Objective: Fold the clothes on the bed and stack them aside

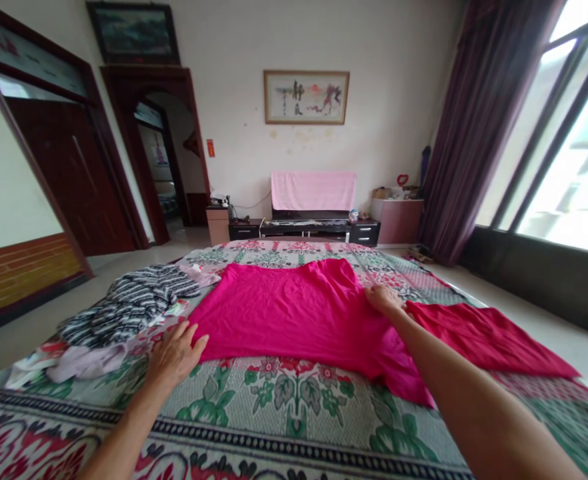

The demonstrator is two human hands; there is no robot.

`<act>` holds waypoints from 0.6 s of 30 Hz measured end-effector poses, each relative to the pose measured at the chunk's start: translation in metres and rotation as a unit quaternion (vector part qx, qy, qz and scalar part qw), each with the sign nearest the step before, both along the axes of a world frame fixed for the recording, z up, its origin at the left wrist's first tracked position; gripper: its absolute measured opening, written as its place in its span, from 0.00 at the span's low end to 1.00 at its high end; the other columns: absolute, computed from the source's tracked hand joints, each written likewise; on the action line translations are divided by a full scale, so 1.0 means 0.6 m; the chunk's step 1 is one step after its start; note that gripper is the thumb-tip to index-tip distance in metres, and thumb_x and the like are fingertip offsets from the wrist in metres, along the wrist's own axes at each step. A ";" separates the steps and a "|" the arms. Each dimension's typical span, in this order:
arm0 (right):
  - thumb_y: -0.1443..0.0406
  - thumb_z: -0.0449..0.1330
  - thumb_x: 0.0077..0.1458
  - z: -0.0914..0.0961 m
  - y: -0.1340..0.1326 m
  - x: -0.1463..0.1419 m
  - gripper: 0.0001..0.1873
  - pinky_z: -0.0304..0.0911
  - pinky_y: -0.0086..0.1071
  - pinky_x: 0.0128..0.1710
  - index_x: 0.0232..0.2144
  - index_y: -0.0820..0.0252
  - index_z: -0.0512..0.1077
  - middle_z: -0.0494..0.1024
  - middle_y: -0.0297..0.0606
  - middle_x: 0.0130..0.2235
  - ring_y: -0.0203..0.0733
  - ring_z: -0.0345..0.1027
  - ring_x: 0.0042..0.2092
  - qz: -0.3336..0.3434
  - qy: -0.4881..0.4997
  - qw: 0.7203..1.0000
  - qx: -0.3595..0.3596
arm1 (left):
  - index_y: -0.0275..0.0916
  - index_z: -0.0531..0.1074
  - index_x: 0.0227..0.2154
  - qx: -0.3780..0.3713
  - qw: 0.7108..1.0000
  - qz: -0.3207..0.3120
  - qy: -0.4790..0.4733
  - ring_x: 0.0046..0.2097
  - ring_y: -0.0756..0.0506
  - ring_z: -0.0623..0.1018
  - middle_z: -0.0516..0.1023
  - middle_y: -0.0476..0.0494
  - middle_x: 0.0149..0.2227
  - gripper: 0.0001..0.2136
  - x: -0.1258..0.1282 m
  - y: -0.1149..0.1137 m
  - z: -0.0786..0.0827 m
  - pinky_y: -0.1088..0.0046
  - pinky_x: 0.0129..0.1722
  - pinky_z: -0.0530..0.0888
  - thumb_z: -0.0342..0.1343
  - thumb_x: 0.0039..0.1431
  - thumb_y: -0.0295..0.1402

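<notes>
A bright pink shirt (284,313) lies near the middle of the bed (294,433), spread almost flat with only small wrinkles, I think because the person wants the whole cloth within reach of both arms. The left hand (171,353) is at the side of the shirt that faces the bed's left edge; its grip is wide, with fingers apart and thumb at the cloth border, which looks more like smoothing than pulling. The right hand (385,298) is on the opposite side with fingers bent over the cloth; whether this grip pinches the fabric or only presses it, I cannot tell. Together, the two hands seem to keep the shirt stretched in width. The striped clothes (144,293) and a pale purple cloth (91,362) lie toward the left edge, and a flat red cloth (494,337) lies by the right edge, probably put aside to give the middle to the shirt. Toward the far edge, a strip of flowered cover shows; toward the near side, a broader one, which gives more room for moving. On the right, the room is tighter: the right forearm (444,363) passes over a trailing pink corner, close to the red cloth.
</notes>
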State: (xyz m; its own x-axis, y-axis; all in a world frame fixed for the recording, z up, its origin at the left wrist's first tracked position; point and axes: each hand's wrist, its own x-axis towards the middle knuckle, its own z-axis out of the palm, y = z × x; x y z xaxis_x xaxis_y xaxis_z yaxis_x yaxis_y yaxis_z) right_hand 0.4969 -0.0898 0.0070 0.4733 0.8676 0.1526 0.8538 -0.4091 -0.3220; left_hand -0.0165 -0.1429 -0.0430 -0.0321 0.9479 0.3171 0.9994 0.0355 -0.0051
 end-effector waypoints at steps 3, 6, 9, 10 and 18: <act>0.58 0.49 0.57 -0.006 0.018 -0.007 0.21 0.63 0.45 0.46 0.38 0.69 0.77 0.74 0.58 0.44 0.57 0.69 0.49 -0.005 -0.003 1.000 -0.002 | 0.37 0.67 0.55 -0.001 1.000 0.007 0.003 0.61 0.40 0.64 0.63 0.38 0.61 0.25 0.002 -0.002 0.001 0.62 0.58 0.61 0.41 0.61 0.44; 0.64 0.49 0.56 -0.009 0.030 -0.004 0.19 0.65 0.41 0.43 0.38 0.68 0.77 0.76 0.56 0.42 0.56 0.70 0.47 -0.007 0.000 1.000 -0.010 | 0.38 0.67 0.55 -0.002 1.000 0.010 0.001 0.61 0.41 0.64 0.63 0.39 0.61 0.24 0.003 -0.003 0.000 0.63 0.58 0.61 0.41 0.61 0.44; 0.65 0.48 0.57 -0.008 0.035 0.007 0.19 0.66 0.39 0.39 0.39 0.70 0.76 0.77 0.58 0.41 0.55 0.72 0.45 -0.024 0.010 1.000 -0.017 | 0.39 0.67 0.55 -0.003 1.000 0.011 -0.002 0.60 0.41 0.64 0.63 0.40 0.61 0.23 0.003 -0.004 0.000 0.63 0.58 0.61 0.42 0.61 0.44; 0.66 0.47 0.57 -0.007 0.035 0.011 0.20 0.66 0.39 0.37 0.40 0.71 0.76 0.77 0.58 0.40 0.56 0.72 0.44 -0.034 0.014 0.999 -0.019 | 0.39 0.67 0.55 -0.003 1.000 0.011 -0.003 0.60 0.40 0.64 0.64 0.40 0.61 0.23 0.003 -0.004 0.000 0.63 0.57 0.61 0.42 0.61 0.44; 0.65 0.50 0.55 0.003 0.029 0.019 0.20 0.65 0.38 0.38 0.40 0.73 0.76 0.76 0.61 0.41 0.56 0.72 0.45 -0.048 0.018 0.998 -0.032 | 0.37 0.68 0.55 0.007 1.000 0.004 -0.012 0.60 0.40 0.64 0.64 0.39 0.60 0.24 0.005 -0.005 0.001 0.63 0.58 0.61 0.42 0.61 0.44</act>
